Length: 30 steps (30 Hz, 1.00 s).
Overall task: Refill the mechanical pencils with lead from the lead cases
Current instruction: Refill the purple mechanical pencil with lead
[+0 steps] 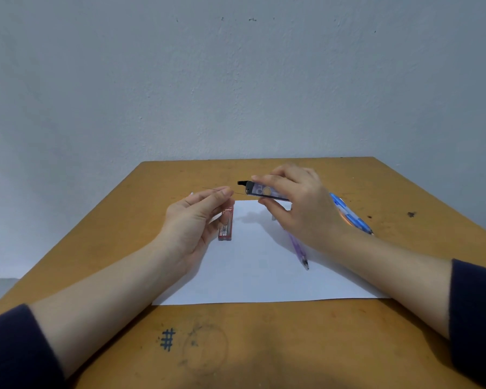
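Note:
My right hand grips a clear blue-tinted lead case with a black cap, held level above the white paper, its cap end pointing left. My left hand pinches a thin pencil lead between thumb and fingertips, close to the case's opening. A red lead case lies on the paper's left edge, partly behind my left hand. A purple mechanical pencil lies on the paper under my right wrist. A blue mechanical pencil lies on the table behind my right hand.
A brown wooden table with ink marks and a drawn hash sign stands against a grey wall. The table's far edge is just beyond my hands. Both forearms rest low over the table in dark sleeves.

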Each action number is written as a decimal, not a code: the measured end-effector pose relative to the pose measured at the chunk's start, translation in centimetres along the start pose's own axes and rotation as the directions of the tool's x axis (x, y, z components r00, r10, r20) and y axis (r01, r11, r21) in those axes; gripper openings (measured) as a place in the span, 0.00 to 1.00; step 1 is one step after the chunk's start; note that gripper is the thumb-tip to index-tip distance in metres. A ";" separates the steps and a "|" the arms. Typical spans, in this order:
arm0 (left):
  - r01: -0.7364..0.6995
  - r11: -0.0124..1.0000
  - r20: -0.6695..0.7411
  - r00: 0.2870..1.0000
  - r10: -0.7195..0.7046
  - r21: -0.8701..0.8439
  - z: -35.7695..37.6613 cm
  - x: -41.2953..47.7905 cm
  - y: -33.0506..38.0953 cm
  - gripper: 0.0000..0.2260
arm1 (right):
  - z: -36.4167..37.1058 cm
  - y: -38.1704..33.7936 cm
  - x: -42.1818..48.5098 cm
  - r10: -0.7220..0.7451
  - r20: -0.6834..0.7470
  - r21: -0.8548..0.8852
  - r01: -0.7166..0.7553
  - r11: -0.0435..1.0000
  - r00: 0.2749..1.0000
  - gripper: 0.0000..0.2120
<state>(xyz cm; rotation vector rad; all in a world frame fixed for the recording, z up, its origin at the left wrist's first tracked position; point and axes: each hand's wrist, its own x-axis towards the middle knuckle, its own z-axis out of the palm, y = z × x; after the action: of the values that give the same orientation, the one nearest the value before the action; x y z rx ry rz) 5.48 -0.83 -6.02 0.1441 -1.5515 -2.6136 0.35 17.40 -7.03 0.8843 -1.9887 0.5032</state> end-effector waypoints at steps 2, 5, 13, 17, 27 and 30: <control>-0.017 1.000 -0.013 1.000 0.017 -0.008 0.1 0.1 0.1 0.06 | 0.0 0.1 0.0 0.012 -0.006 0.001 -0.012 1.000 1.000 0.16; -0.042 0.999 -0.008 0.999 0.042 -0.013 0.0 0.0 0.3 0.04 | 0.1 0.1 0.0 0.025 -0.017 0.006 -0.024 1.000 1.000 0.16; -0.151 0.983 -0.010 0.988 0.153 0.109 0.2 -0.3 0.5 0.01 | -0.2 -0.3 0.2 0.077 0.016 0.104 -0.078 0.992 0.997 0.22; -0.222 0.954 0.027 0.975 0.221 0.204 0.2 -0.4 0.4 0.02 | -0.4 -0.4 0.3 0.068 0.016 0.109 -0.069 0.992 0.998 0.21; -0.216 0.940 0.023 0.976 0.218 0.265 0.2 -0.4 0.4 0.02 | -0.6 -0.6 0.4 0.062 -0.004 0.190 -0.060 0.980 0.998 0.20; -0.217 0.933 0.024 0.975 0.220 0.287 0.1 -0.4 0.3 0.02 | -0.6 -0.7 0.3 0.045 0.007 0.203 -0.045 0.978 0.999 0.19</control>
<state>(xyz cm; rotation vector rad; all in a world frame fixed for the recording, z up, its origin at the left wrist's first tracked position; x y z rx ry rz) 5.85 -0.81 -5.65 0.0021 -1.8220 -2.2074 1.11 17.20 -6.40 0.9653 -1.9881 0.7416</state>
